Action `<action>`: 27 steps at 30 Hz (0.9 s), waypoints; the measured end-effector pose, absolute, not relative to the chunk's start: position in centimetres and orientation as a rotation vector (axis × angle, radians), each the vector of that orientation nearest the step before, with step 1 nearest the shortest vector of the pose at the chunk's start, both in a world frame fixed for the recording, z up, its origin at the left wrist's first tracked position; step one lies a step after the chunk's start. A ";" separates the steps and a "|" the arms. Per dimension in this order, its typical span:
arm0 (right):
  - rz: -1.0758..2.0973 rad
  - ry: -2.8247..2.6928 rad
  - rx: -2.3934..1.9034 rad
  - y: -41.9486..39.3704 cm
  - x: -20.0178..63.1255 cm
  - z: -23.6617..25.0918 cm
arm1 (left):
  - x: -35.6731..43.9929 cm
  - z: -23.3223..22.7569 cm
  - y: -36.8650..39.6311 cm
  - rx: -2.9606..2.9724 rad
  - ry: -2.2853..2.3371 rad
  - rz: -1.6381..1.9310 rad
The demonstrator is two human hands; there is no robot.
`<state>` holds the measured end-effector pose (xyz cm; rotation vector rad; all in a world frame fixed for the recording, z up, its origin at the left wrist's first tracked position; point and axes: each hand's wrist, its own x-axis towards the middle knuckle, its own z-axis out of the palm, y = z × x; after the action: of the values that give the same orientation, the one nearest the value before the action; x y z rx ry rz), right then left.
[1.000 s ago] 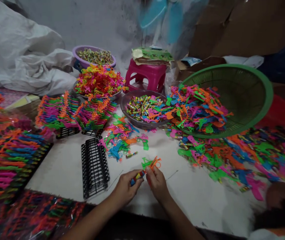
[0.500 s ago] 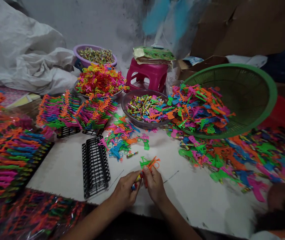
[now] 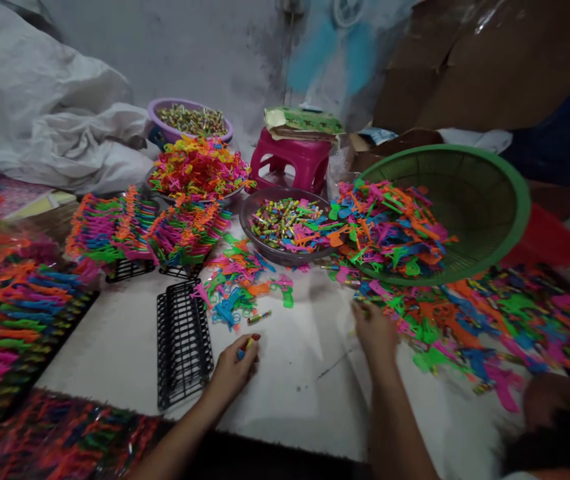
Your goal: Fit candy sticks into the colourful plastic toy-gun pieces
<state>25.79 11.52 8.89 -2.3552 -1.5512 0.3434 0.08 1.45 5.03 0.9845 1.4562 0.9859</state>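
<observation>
Both hands worked low over the white bench (image 3: pixel 125 340). The left hand (image 3: pixel 232 367) pinched a small striped tube (image 3: pixel 247 344), red at its tip, just beside the black wire rack (image 3: pixel 183 343). The right hand (image 3: pixel 375 330), blurred, lay against the near edge of the pile of bright plastic toys (image 3: pixel 465 320); whether its fingers were closed could not be told. Bare bench lay open between the hands. Behind stood a tipped green basket (image 3: pixel 485 193), a bowl of tubes (image 3: pixel 285 227) and a pink stool (image 3: pixel 292 160) before a grey wall.
</observation>
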 end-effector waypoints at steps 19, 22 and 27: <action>1.375 -1.425 -1.260 5.1 14.3 7.1 | 1.5 6.8 2.1 0.751 1.184 1.131; 1.387 -1.459 -1.247 4.7 14.3 7.3 | 1.5 7.6 2.0 0.755 1.172 1.089; 1.400 -1.521 -1.215 4.9 14.1 7.5 | 0.9 8.5 1.5 0.810 1.213 1.076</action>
<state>14.08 4.87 7.53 -1.2153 -1.5214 1.3997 0.90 1.51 8.53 0.8100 1.2129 1.0764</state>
